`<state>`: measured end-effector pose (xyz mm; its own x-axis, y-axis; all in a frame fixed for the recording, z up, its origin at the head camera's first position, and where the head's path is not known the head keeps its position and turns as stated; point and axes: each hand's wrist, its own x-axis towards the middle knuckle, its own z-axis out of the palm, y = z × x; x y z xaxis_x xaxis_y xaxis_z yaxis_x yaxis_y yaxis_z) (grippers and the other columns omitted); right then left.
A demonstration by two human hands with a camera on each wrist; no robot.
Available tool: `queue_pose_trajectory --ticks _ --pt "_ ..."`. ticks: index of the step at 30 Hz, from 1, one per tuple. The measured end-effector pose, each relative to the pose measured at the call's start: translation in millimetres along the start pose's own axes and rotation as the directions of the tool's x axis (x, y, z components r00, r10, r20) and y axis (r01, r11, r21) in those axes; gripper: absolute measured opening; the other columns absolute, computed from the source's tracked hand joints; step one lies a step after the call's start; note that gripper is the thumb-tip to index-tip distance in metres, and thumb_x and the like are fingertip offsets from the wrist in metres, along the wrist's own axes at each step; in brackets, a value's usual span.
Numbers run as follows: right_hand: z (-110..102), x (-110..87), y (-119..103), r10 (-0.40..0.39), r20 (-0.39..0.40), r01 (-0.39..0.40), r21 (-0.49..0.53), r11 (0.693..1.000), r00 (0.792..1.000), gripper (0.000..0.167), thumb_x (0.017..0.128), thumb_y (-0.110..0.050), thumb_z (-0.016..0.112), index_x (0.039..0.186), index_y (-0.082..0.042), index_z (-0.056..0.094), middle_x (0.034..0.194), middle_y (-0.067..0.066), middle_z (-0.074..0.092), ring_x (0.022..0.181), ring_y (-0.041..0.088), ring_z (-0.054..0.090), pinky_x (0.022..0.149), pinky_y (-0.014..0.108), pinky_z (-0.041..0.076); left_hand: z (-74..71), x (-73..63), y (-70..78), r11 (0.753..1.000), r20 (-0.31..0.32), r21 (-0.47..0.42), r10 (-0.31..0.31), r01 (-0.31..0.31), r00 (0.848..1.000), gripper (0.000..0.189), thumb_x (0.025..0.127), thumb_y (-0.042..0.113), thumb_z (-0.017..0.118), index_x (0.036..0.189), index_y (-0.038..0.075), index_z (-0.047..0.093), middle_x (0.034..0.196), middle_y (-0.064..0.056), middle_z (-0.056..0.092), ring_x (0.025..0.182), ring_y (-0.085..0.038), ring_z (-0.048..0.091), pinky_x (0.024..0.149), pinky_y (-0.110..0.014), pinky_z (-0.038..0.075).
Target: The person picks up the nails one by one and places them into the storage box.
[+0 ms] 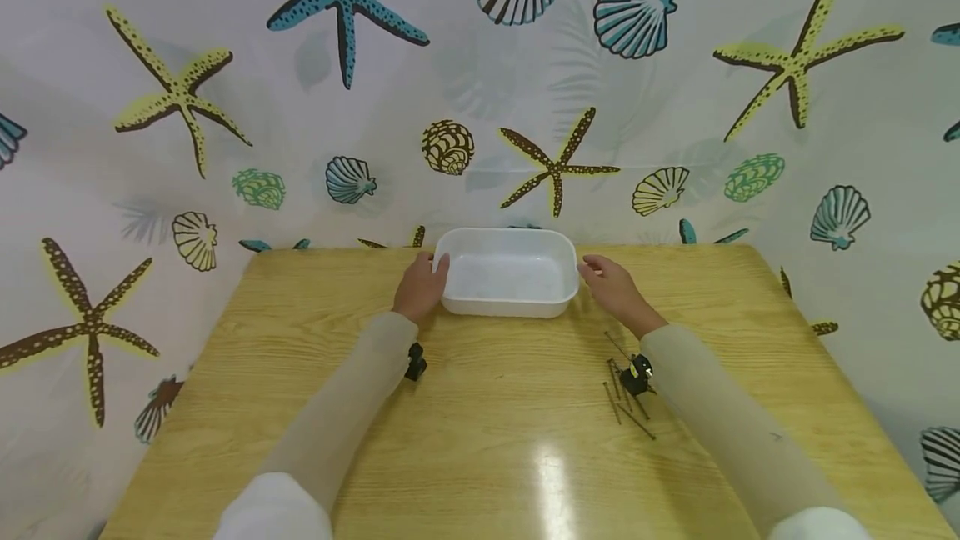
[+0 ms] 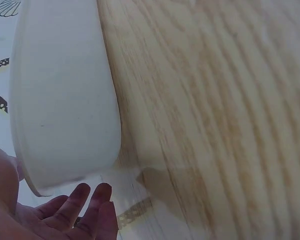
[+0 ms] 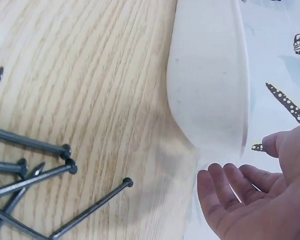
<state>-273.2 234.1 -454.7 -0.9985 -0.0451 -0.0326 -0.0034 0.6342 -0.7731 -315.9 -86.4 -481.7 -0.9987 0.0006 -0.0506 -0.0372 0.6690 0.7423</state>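
Note:
A white rectangular plastic basin [image 1: 510, 307] stands upright at the far side of the wooden table. My left hand [image 1: 422, 288] is at its left end, thumb over the rim and fingers along the outside; in the left wrist view, the fingers of the left hand [image 2: 65, 220] lie close under the end wall of the basin [image 2: 65, 100]. Beside the right end is my right hand [image 1: 617, 292], with a small gap to the rim. The right wrist view shows the right hand [image 3: 255, 200] with loosely bent fingers and nothing in them, near the basin [image 3: 210, 80].
Several dark metal nails [image 1: 617, 382] lie loosely crossed on the table [image 1: 480, 407], below my right wrist. In the right wrist view, their heads show near a single nail [image 3: 95, 206]. A curtain [image 1: 480, 90] printed with starfish and shells hangs behind the table.

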Motion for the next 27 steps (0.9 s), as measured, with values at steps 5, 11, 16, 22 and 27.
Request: queue_pose_trajectory --ticks 5,11,16,22,27 --pt "9 11.5 5 -0.032 -0.014 0.032 -0.046 0.998 0.999 0.050 0.099 -0.029 0.040 0.136 0.004 0.038 0.125 0.022 0.049 0.112 0.036 0.050 0.090 0.047 0.041 -0.7 10.9 1.2 0.993 -0.008 0.114 0.022 -0.021 1.000 0.063 0.096 0.052 0.030 0.135 0.003 0.037 0.123 -0.015 0.054 0.108 -0.029 0.055 0.087 -0.046 0.043" --pt "19 20.4 9 -0.043 -0.022 0.042 -0.030 0.999 0.999 0.046 0.099 -0.030 0.040 0.134 0.000 0.043 0.118 0.018 0.053 0.107 0.032 0.053 0.087 0.044 0.044 -1.4 20.4 7.5 0.986 0.002 0.168 0.011 -0.011 1.000 0.056 0.097 0.046 0.033 0.132 0.002 0.040 0.118 -0.016 0.056 0.103 -0.030 0.057 0.084 -0.046 0.044" --pt "23 23.4 5 -0.078 -0.085 0.073 -0.061 0.995 0.993 0.041 0.099 -0.022 0.041 0.131 0.003 0.045 0.113 0.019 0.055 0.100 0.030 0.054 0.083 0.044 0.045 4.2 28.1 13.5 0.977 0.000 0.215 0.013 -0.013 1.000 0.054 0.097 0.044 0.034 0.130 0.002 0.041 0.115 -0.015 0.058 0.098 -0.029 0.059 0.080 -0.045 0.046" --pt "24 29.3 -2 -0.079 -0.120 0.070 -0.078 0.994 0.990 0.037 0.098 -0.018 0.041 0.127 0.004 0.046 0.111 0.020 0.055 0.097 0.030 0.054 0.080 0.044 0.047 6.7 36.6 13.8 0.963 0.002 0.268 0.010 -0.010 1.000 0.053 0.098 0.041 0.032 0.133 0.002 0.042 0.117 -0.015 0.058 0.096 -0.030 0.060 0.078 -0.047 0.047" --pt "27 35.6 -1 -0.076 -0.112 0.066 -0.093 0.994 0.991 0.043 0.098 -0.015 0.041 0.135 0.005 0.038 0.121 0.023 0.051 0.108 0.033 0.051 0.088 0.046 0.044 6.4 42.8 7.3 0.957 -0.009 0.289 0.016 -0.013 1.000 0.047 0.100 0.034 0.027 0.132 0.004 0.044 0.118 -0.014 0.058 0.097 -0.030 0.060 0.079 -0.045 0.047"
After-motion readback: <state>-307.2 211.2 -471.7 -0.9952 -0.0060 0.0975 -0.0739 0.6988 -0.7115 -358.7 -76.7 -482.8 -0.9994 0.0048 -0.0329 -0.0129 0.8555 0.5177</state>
